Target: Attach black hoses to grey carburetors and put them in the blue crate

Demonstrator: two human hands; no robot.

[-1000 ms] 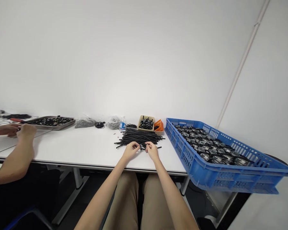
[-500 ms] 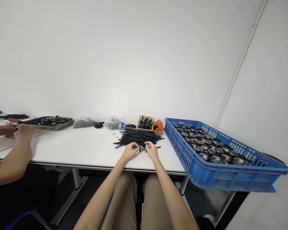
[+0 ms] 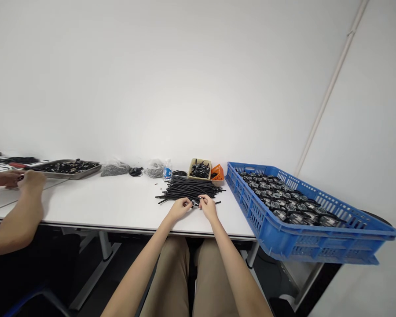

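Observation:
My left hand (image 3: pixel 180 208) and my right hand (image 3: pixel 208 207) meet over the white table (image 3: pixel 119 204), fingers pinched together around a small black ring-shaped part (image 3: pixel 193 203) held between them. Just beyond the fingertips lies a pile of thin black rods (image 3: pixel 189 188). Both forearms reach in from below over my beige trousers.
A beige box (image 3: pixel 200 169) of black parts and a small orange basket (image 3: pixel 218 172) stand behind the rods. A blue crate (image 3: pixel 303 211) full of round black parts overhangs the table at right. At left a co-worker's hands (image 3: pixel 23 180) work by a metal tray (image 3: pixel 67 168); bags and a bottle (image 3: pixel 166 171) sit mid-table.
Almost nothing differs; my hands stay pinched on the small part, and the view has shifted slightly.

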